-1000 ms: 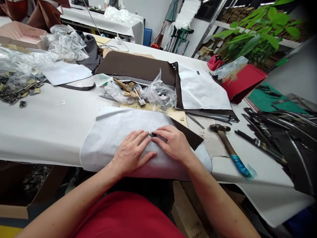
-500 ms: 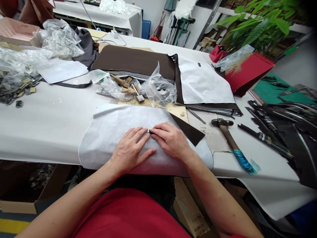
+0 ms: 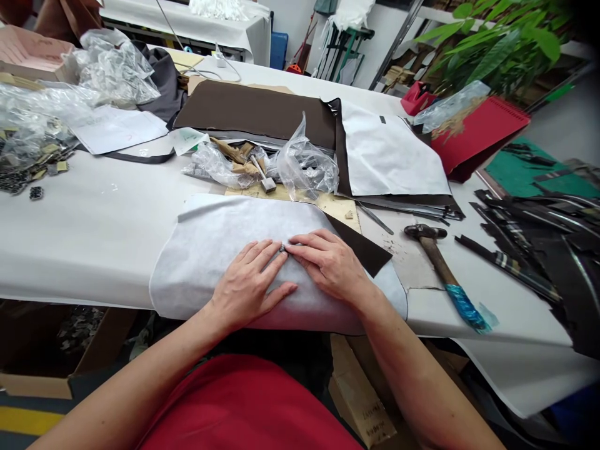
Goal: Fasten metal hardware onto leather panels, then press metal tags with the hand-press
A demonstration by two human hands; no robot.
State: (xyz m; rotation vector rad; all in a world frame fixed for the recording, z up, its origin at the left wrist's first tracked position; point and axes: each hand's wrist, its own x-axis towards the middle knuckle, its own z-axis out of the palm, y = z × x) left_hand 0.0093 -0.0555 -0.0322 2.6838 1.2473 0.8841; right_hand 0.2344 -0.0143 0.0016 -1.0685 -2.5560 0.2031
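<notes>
A white-backed sheet (image 3: 206,228) lies along the near edge of the table, its far right corner turned over to show a dark brown face (image 3: 363,247). On it, my left hand (image 3: 250,278) rests flat with fingers stretched out and thumb apart. The left fingertips touch a tiny shiny metal piece (image 3: 282,248). My right hand (image 3: 330,265) meets it from the other side, its index finger and thumb pinched at the piece. The piece's exact shape is too small to make out.
A hammer (image 3: 435,256) with a blue-wrapped handle lies at the right, near dark strips (image 3: 529,275). Beyond the sheet are crumpled plastic bags (image 3: 307,165), a small metal block on a rod (image 3: 268,184), and stacked brown sheets (image 3: 253,112). Metal bits (image 3: 36,192) lie left.
The dark bit that showed at my right fingertips is now out of sight, and those fingertips have shifted slightly. My left hand stays in place. The whole view has shifted a little.
</notes>
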